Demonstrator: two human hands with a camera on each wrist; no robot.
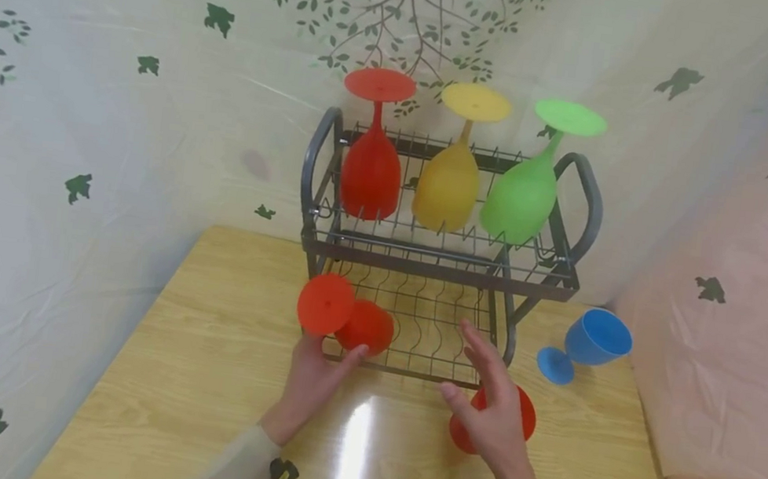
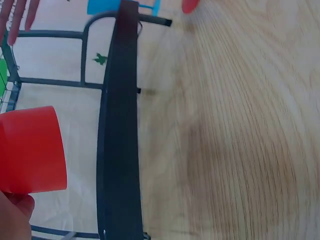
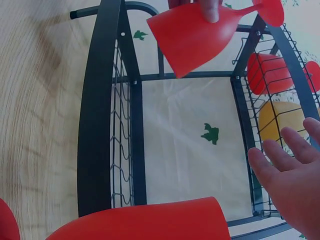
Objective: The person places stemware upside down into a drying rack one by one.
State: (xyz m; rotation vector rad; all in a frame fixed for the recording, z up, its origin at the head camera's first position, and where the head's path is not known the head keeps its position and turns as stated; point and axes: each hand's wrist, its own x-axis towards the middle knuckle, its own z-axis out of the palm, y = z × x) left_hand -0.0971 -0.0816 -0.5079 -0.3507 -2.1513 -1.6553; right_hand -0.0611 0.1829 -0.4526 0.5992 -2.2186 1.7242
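Observation:
My left hand [image 1: 314, 378] grips a red goblet [image 1: 365, 327] at the left end of the rack's lower tier. Its round foot points up and its bowl is tilted down; the right wrist view shows the bowl [image 3: 192, 37] above the lower wire shelf. Only part of that bowl [image 2: 32, 150] appears in the left wrist view. My right hand [image 1: 495, 418] has its fingers spread, with nothing between them. Behind it, partly hidden, a second red goblet [image 1: 526, 412] lies on the table by the rack's front right corner.
The dark two-tier dish rack [image 1: 438, 268] stands against a leaf-patterned curtain. Upside down on its upper tier are a red goblet [image 1: 371, 175], a yellow goblet [image 1: 448, 187] and a green goblet [image 1: 522, 200]. A blue goblet [image 1: 596, 339] lies on the wooden table [image 1: 198, 376] right of the rack.

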